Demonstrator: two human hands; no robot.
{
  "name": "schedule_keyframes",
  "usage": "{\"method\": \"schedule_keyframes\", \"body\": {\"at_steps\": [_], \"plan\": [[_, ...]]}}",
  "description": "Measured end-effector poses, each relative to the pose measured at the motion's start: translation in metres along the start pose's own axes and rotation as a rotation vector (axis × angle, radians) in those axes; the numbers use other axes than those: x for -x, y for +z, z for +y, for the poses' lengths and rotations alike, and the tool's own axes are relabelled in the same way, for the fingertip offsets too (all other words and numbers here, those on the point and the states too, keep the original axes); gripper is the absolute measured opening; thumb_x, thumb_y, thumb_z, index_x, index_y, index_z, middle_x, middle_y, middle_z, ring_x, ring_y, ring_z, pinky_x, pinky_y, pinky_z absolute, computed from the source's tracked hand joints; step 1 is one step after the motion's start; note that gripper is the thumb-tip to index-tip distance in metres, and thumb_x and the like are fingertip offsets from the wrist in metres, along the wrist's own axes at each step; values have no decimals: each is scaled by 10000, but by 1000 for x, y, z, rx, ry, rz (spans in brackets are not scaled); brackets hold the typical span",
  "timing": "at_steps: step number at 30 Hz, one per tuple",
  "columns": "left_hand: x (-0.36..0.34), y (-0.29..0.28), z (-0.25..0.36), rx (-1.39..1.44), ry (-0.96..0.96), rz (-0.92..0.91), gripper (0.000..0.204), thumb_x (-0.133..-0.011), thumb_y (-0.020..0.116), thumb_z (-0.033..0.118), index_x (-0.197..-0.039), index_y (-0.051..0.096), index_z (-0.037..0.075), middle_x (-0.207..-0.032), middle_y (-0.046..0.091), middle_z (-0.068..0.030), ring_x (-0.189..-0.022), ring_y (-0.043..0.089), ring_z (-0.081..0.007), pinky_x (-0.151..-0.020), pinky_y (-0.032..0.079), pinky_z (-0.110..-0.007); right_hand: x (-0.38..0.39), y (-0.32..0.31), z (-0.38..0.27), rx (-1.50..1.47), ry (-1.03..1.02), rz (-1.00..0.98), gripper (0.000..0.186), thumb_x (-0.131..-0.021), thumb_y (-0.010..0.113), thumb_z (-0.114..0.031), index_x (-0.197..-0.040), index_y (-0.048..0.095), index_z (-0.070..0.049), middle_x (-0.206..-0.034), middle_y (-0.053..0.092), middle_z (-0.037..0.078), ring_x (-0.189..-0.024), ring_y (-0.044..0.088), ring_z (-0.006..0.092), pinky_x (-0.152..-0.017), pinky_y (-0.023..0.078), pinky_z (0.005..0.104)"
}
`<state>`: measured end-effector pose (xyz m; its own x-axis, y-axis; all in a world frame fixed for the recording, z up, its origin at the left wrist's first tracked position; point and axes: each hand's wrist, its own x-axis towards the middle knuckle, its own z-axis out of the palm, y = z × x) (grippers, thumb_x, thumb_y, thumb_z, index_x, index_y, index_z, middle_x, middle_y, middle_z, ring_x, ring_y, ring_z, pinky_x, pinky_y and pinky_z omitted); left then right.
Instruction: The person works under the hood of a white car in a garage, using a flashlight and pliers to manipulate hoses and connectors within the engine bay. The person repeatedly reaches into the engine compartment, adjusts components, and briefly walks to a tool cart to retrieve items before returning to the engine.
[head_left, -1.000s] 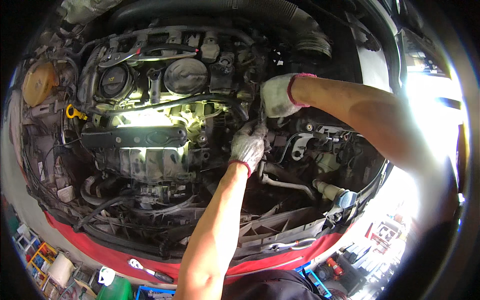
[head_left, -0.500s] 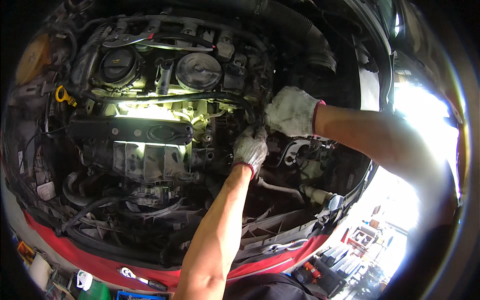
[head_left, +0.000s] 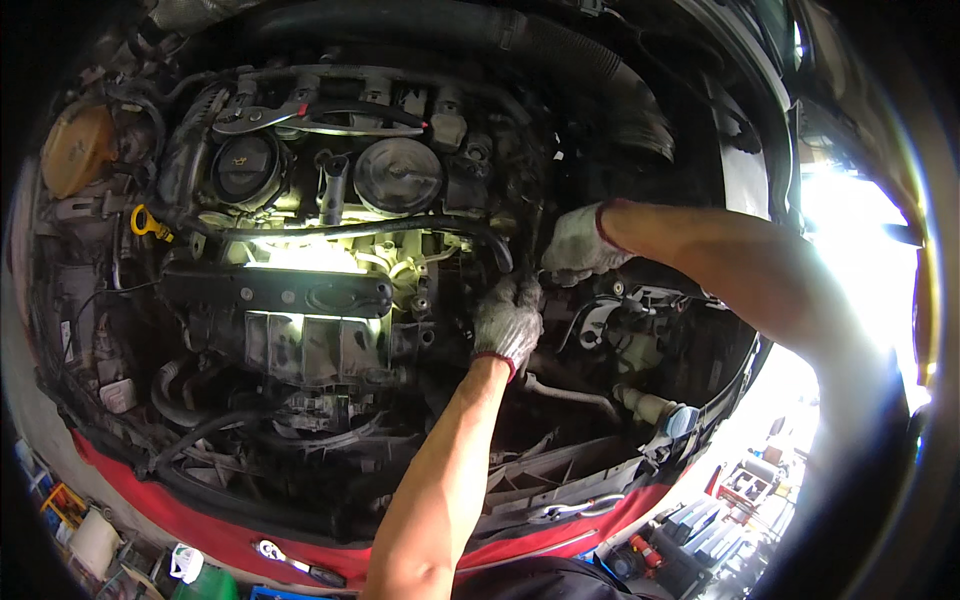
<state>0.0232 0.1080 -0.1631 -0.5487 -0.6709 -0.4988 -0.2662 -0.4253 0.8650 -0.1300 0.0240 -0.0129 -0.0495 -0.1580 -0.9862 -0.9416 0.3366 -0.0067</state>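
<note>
My left hand (head_left: 508,325), in a white knit glove with a red cuff, reaches up into the engine bay. Its fingers are bent together at the right end of the engine, just below the tip of a black hose (head_left: 400,226); whatever they hold is hidden. Close by on the right is my right hand (head_left: 583,243), gloved the same way. The back of that hand faces up and its fingers curl down toward the left fingertips, and I cannot make out what is in them. A black lamp bar (head_left: 275,291) lies across the engine, with bright light around it.
Pliers (head_left: 350,128) rest at the back of the engine, behind a black oil cap (head_left: 243,167) and a round disc (head_left: 398,175). A yellow dipstick handle (head_left: 150,223) stands left. On the red front edge lie a ratchet (head_left: 290,562) and another metal tool (head_left: 580,508).
The whole view has shifted, so the engine sits lower in the picture. My right wrist has turned and its fingers now point down. My left hand stays at the same spot on the engine.
</note>
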Motion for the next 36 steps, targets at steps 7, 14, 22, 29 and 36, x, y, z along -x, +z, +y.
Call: {"method": "schedule_keyframes", "body": {"at_steps": [7,14,22,29,36], "plan": [[6,7,7,-78,41,-7,420,-1018,543,406,-1210,655,49,-890,696,-165,-742,658,-285,-691,520,-408,-5,26,4,693,-152,412,214,-883,567,-234,-851,751,-131,-859,732,73,-832,709,288,-674,578,423],[11,-8,32,-120,18,-7,397,-1017,507,351,-1237,617,40,-1160,656,-264,-1114,590,-471,-921,491,-513,7,33,-18,791,-57,391,215,-878,595,-258,-846,768,-134,-871,733,79,-844,703,286,-660,575,431],[7,2,16,-116,26,-21,425,-1013,537,404,-1231,644,55,-1070,706,-202,-944,686,-360,-805,552,-436,-2,37,17,205,-56,441,397,-916,528,-389,-937,734,-49,-924,696,191,-892,652,392,-806,522,491],[11,1,22,-124,-6,-59,423,-1014,545,402,-1242,635,58,-1033,697,-200,-790,692,-312,-685,562,-369,-66,118,98,216,-621,1012,136,-914,569,-207,-953,690,-158,-934,630,72,-822,639,253,-653,563,401],[16,-11,39,211,-193,-88,322,-1017,580,299,-1183,653,33,-735,599,-14,-616,526,-100,-571,445,-261,-22,97,54,290,-463,1060,232,-840,655,-304,-796,602,-82,-796,642,118,-725,651,321,-638,544,450]]}}
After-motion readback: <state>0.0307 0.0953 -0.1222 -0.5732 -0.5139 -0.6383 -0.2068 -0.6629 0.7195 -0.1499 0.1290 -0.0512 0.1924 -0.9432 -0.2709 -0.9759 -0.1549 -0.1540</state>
